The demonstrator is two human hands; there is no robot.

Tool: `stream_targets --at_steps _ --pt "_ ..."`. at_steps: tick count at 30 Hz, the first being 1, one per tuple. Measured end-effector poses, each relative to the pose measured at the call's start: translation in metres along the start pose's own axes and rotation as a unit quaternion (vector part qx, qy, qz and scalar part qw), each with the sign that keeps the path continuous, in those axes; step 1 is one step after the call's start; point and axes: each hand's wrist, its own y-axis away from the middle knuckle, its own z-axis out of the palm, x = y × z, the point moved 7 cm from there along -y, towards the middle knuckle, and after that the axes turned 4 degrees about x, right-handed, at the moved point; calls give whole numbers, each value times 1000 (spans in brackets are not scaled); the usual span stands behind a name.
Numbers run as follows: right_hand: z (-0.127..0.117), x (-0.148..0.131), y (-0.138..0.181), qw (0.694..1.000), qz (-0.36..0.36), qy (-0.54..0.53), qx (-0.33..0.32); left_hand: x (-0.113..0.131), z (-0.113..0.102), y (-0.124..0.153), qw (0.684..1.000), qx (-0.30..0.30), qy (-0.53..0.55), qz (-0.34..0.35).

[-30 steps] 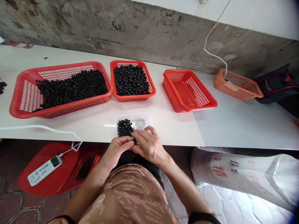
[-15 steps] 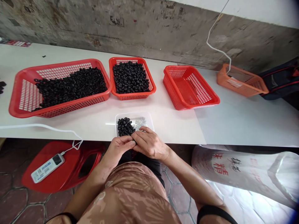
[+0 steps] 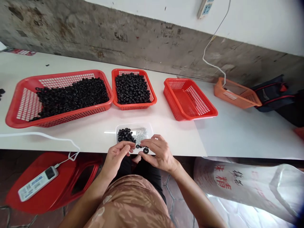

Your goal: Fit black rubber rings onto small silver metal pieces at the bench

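While right hand [image 3: 161,154] pinches a black ring [image 3: 145,150], left hand [image 3: 118,155] sits just left of it, its grip unclear.

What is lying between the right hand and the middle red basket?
Beyond the right hand, the head view shows the tray with black parts and silvery pieces, then a strip of white table before the basket.

A brownish-pink top [image 3: 135,196] patterned with paler leaf shapes is worn with black trousers [image 3: 152,175].
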Motion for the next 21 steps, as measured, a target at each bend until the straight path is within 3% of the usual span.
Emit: stream_targets --at_steps 2,4,5,6,7,10,12,18,21 --pt "4 9 -4 991 38 1 -131 1 -6 -2 999 17 -26 13" --pt "9 21 -9 960 88 44 -263 2 -7 -3 999 18 -43 16" --pt "8 29 -16 947 113 76 -292 2 -7 -3 999 15 -48 15" --pt "5 37 -27 944 133 107 -283 3 -6 -3 999 10 -51 13" --pt "-2 44 -42 952 152 125 -235 3 -5 -3 999 7 -53 11" --pt "-34 58 -81 970 183 143 72 6 -4 -3 998 7 -59 6" --pt "-35 62 -89 966 169 114 158 7 -5 -3 998 7 -62 8" --pt "-10 76 -58 973 182 101 104 5 -8 -2 998 5 -60 13" --pt "-3 89 -34 957 253 142 -1 2 -10 -4 998 29 -45 28"
